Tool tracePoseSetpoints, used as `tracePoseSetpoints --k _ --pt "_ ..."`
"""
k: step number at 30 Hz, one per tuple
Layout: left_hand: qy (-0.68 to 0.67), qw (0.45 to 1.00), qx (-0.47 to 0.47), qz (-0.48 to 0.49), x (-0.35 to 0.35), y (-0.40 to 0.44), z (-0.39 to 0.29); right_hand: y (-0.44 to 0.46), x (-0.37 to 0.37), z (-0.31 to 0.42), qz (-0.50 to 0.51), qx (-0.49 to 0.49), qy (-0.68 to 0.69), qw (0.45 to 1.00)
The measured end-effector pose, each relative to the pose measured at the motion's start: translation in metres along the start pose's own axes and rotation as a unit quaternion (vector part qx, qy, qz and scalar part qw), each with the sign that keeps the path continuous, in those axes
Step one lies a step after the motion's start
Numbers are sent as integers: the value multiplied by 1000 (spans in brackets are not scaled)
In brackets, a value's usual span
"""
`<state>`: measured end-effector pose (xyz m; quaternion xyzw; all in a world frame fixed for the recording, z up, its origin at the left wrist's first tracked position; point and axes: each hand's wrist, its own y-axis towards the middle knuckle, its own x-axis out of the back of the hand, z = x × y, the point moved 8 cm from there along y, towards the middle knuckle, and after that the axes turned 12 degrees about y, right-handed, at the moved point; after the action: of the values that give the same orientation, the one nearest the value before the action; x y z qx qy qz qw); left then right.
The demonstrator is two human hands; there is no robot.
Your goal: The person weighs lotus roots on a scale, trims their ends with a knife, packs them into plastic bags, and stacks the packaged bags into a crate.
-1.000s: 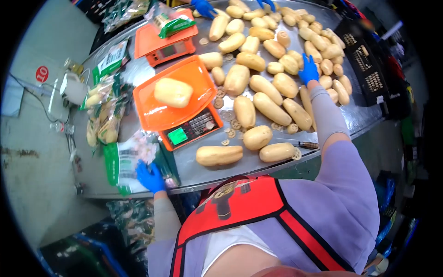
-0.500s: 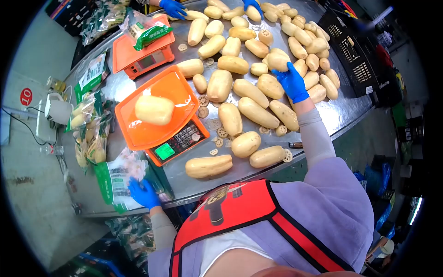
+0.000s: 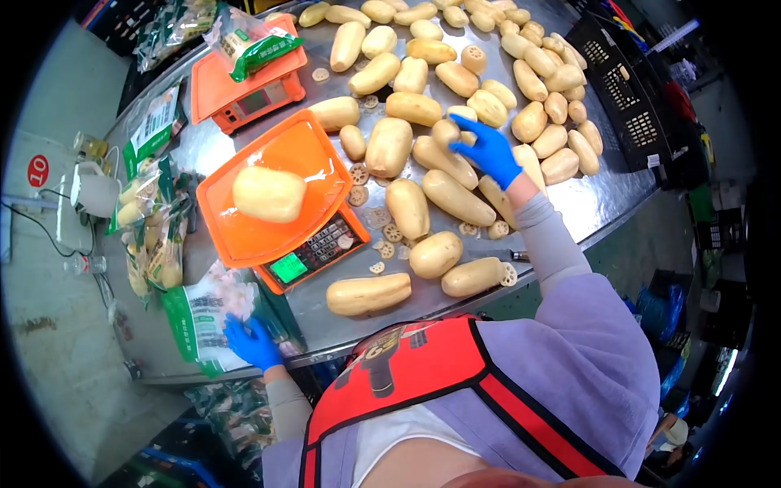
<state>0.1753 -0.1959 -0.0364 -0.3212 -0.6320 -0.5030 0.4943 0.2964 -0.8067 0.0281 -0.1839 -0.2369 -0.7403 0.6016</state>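
Peeled lotus roots [image 3: 388, 148] lie scattered over the metal table. My right hand [image 3: 488, 153] is among them, thumb and fingers on either side of a small lotus root [image 3: 445, 133]. On the near orange scale [image 3: 313, 163], one thick lotus root [image 3: 269, 194] rests in the tray, and the green display is lit. My left hand [image 3: 253, 343] lies with spread fingers on a green and clear plastic bag [image 3: 213, 313] at the table's front left edge.
A second orange scale [image 3: 248, 81] carries a filled bag [image 3: 254, 45]. More packed bags [image 3: 152, 232] lie at the left. A black crate [image 3: 622, 93] stands at the right edge. A knife [image 3: 518, 255] lies near the front, beside cut slices.
My right hand has moved left and slightly down with a lotus root. My left hand stays on the bag. The other person's blue-gloved hands at the top have gone out of view.
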Motion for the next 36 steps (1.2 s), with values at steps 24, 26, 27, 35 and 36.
tracePoseSetpoints --k 24,26,27,35,36 --pt "-36 999 -3 26 2 1 -5 112 113 -216 11 -292 -205 934" --pt "-42 999 -2 22 4 0 -3 107 129 -213 -178 -179 -78 965" --pt "-40 999 1 25 4 1 -4 91 122 -157 -197 -181 28 963" --pt "-28 999 1 20 1 1 -3 32 104 -39 -137 -5 555 821" --pt "-26 1000 3 18 0 0 -2 23 104 -20 -139 -1 554 821"
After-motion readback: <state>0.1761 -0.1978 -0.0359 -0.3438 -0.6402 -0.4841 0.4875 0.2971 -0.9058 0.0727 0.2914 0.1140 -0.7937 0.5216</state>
